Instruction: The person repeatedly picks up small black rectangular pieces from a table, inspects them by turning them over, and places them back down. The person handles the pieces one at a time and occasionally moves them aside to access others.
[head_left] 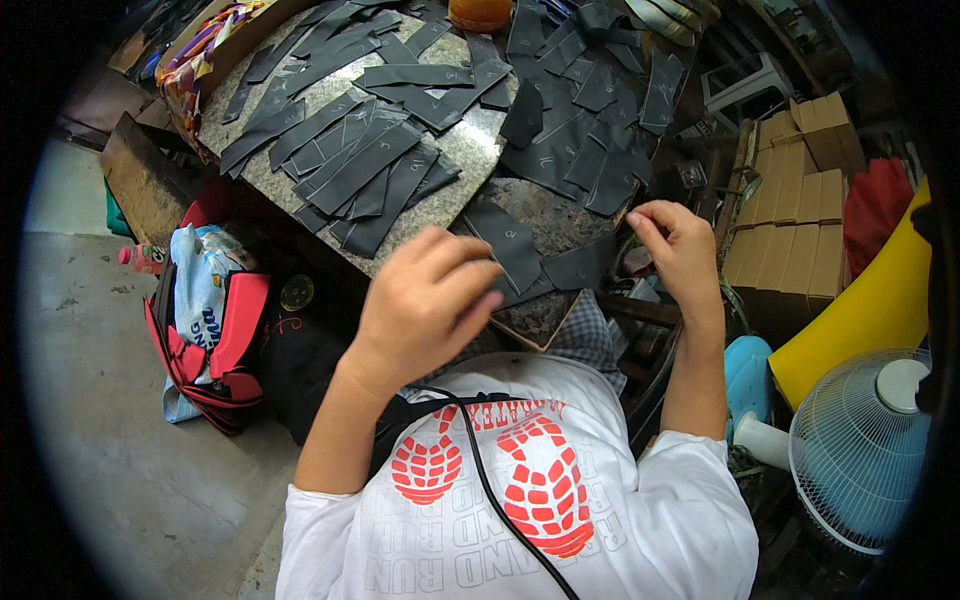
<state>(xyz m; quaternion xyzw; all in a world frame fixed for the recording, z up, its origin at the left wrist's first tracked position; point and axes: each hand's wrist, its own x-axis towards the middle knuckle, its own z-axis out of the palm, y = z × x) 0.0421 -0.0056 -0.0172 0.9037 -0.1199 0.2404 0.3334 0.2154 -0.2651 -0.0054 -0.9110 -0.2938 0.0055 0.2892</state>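
My left hand (418, 300) is raised over the near edge of the worktop with its fingers curled together. Anything inside it is hidden from view. Beyond its fingertips, a dark grey sheet piece (505, 240) with a chalk-like mark lies on a worn, speckled board (540, 205). To the right of the board, my right hand (680, 245) is held up, thumb and forefinger pinched. What they grip, if anything, is too small to name. A second dark flat piece (578, 264) lies between the hands.
Many dark cut pieces (365, 170) overlap on the speckled stone slab (465, 150), and more (560, 140) are heaped at the right. An orange container (480, 14) stands at the back. Brown cardboard boxes (785, 250) and a fan (865, 450) are at my right, a red-black bag (243, 325) at my left.
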